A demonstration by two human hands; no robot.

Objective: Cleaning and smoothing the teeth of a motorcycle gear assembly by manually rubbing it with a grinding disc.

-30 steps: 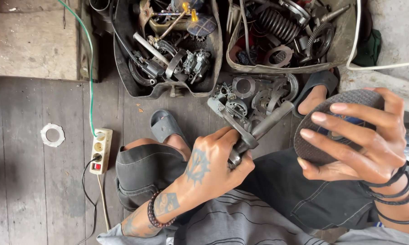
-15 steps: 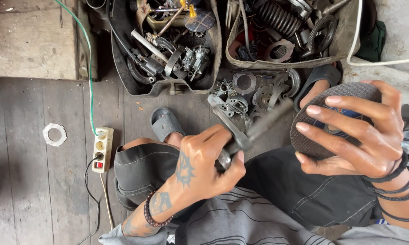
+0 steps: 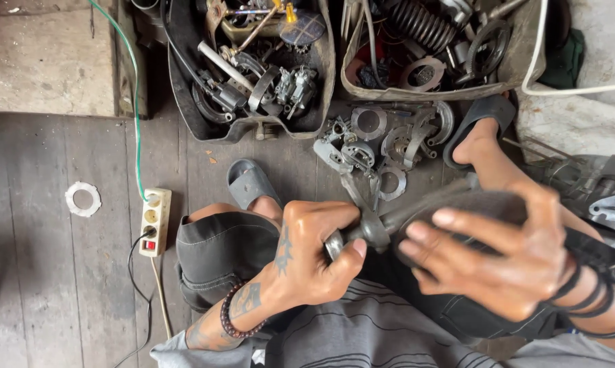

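Observation:
My left hand (image 3: 306, 253) is closed around a grey metal tool (image 3: 372, 230) with a ring end by my thumb. Its shaft runs right to a round, dark, rough-faced part (image 3: 474, 204). My right hand (image 3: 498, 262) grips that round part from the front, fingers spread over its face. Both hands are over my lap, above dark shorts and a striped shirt. Black bands sit on my right wrist, a bead bracelet on my left.
Two tubs of greasy metal parts stand at the top: a black one (image 3: 185, 102) and a tan one (image 3: 416, 92). Loose rings and gears (image 3: 382, 140) lie on the wooden floor. A power strip (image 3: 154, 221) and a white ring (image 3: 83, 199) lie at the left. My sandalled feet rest ahead.
My two hands have come closer together and lower in view. The round part has moved left toward my left hand, and the tool's shaft now meets it.

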